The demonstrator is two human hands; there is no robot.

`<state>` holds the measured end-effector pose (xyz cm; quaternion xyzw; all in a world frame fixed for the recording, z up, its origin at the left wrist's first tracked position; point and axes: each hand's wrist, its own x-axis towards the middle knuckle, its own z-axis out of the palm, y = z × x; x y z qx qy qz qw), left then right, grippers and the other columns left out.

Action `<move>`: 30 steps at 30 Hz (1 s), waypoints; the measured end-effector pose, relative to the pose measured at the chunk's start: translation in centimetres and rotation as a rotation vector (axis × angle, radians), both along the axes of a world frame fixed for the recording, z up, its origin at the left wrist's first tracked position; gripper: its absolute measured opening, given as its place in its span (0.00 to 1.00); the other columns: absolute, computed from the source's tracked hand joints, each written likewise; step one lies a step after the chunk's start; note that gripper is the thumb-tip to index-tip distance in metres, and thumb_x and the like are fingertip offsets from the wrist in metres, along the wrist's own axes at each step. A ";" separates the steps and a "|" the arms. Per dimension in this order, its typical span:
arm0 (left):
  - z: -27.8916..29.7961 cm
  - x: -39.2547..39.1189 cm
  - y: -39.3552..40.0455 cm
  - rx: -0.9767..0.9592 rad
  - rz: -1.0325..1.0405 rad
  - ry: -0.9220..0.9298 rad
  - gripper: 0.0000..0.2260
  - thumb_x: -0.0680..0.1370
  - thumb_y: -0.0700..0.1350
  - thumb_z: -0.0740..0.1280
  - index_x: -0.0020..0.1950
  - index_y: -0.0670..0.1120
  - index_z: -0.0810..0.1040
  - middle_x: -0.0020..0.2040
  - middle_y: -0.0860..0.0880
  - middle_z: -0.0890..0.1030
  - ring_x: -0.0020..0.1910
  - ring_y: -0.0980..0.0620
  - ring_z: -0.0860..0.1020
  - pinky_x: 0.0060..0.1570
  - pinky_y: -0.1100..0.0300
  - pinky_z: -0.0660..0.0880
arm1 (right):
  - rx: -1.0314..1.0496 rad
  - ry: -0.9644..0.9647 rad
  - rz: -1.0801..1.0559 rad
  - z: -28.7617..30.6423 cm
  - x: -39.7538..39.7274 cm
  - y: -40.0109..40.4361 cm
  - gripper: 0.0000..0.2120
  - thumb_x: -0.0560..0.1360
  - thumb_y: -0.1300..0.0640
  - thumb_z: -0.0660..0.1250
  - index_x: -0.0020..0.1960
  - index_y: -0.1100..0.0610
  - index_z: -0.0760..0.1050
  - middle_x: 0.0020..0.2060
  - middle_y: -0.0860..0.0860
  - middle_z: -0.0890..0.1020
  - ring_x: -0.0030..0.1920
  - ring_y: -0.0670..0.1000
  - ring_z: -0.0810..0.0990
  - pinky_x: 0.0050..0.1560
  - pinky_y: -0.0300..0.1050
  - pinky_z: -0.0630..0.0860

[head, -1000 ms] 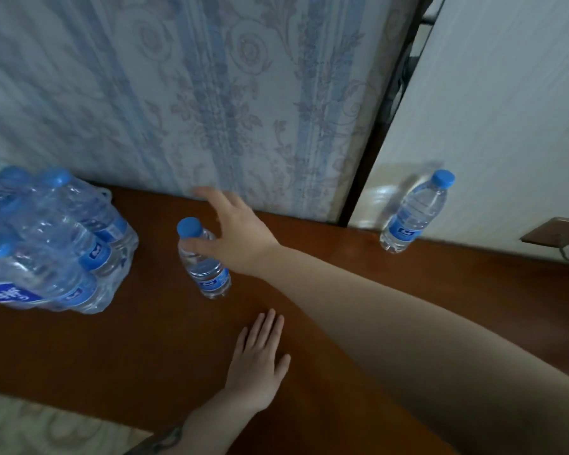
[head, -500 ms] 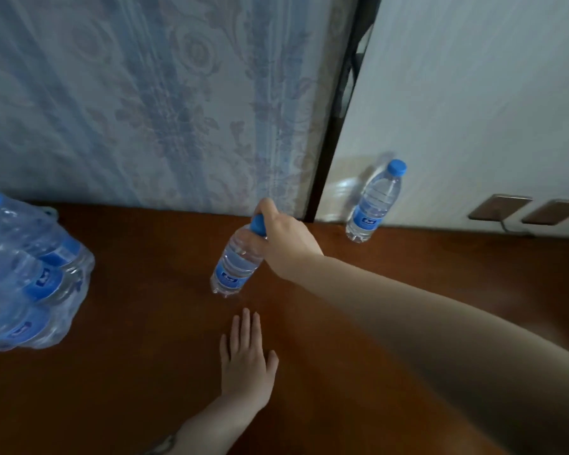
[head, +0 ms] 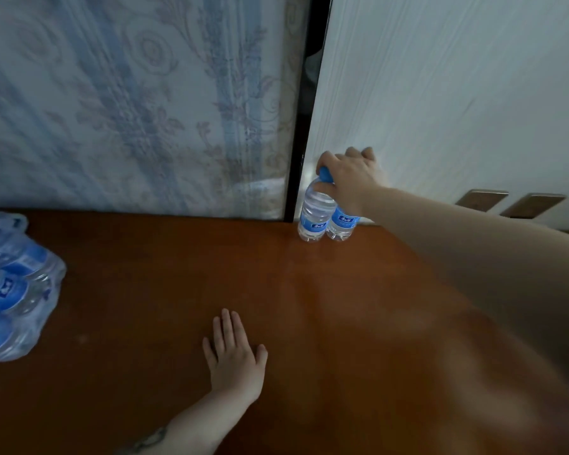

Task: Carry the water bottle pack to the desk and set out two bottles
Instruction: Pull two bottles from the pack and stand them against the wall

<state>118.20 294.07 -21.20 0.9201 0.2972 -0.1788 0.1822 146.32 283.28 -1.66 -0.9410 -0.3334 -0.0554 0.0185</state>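
Observation:
My right hand [head: 350, 177] grips the blue cap of a clear water bottle [head: 313, 215] that stands upright at the back of the brown wooden desk [head: 178, 290]. A second bottle [head: 342, 224] with the same blue label stands right beside it, touching it; my hand hides its top. The plastic-wrapped bottle pack [head: 10, 290] lies at the desk's left edge, partly out of frame. My left hand [head: 234, 354] rests flat on the desk near the front, fingers apart, holding nothing.
A floral-patterned panel [head: 128, 110] rises behind the desk on the left. A white wall [head: 440, 93] is on the right, split from the panel by a dark vertical gap [head: 304, 126]. Two wall plates [head: 509, 203] sit low on the white wall.
My right hand carried the bottle from near the pack rightward across the desk and stood it beside the other bottle at the wall. The left hand stayed flat on the desk.

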 end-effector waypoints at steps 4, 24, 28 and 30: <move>-0.2 0.1 -0.1 -0.003 0.013 -0.001 0.37 0.79 0.60 0.51 0.76 0.44 0.33 0.78 0.46 0.34 0.77 0.45 0.35 0.76 0.44 0.41 | -0.017 -0.069 -0.069 -0.3 1.2 0.2 0.17 0.78 0.42 0.61 0.56 0.55 0.72 0.51 0.53 0.82 0.58 0.57 0.74 0.61 0.52 0.63; -0.5 -0.1 -0.3 0.029 0.016 -0.028 0.37 0.79 0.61 0.50 0.71 0.46 0.27 0.78 0.47 0.32 0.77 0.46 0.34 0.75 0.44 0.40 | 0.307 0.300 -0.447 -1.7 2.0 -5.1 0.23 0.79 0.43 0.60 0.67 0.56 0.66 0.59 0.58 0.77 0.50 0.58 0.75 0.43 0.50 0.68; -0.1 0.2 -0.7 0.023 0.005 -0.038 0.37 0.80 0.60 0.51 0.75 0.45 0.31 0.77 0.46 0.30 0.77 0.45 0.34 0.76 0.45 0.40 | 0.381 0.376 -0.500 -1.5 2.1 -4.4 0.23 0.79 0.46 0.63 0.67 0.58 0.65 0.56 0.60 0.79 0.46 0.59 0.76 0.40 0.49 0.68; -0.2 0.3 -0.8 0.015 -0.032 -0.056 0.35 0.80 0.59 0.50 0.76 0.46 0.32 0.76 0.47 0.29 0.77 0.46 0.34 0.75 0.46 0.39 | 0.369 0.431 -0.498 -1.1 2.6 -4.3 0.22 0.79 0.48 0.64 0.67 0.59 0.65 0.54 0.61 0.79 0.43 0.57 0.74 0.37 0.48 0.68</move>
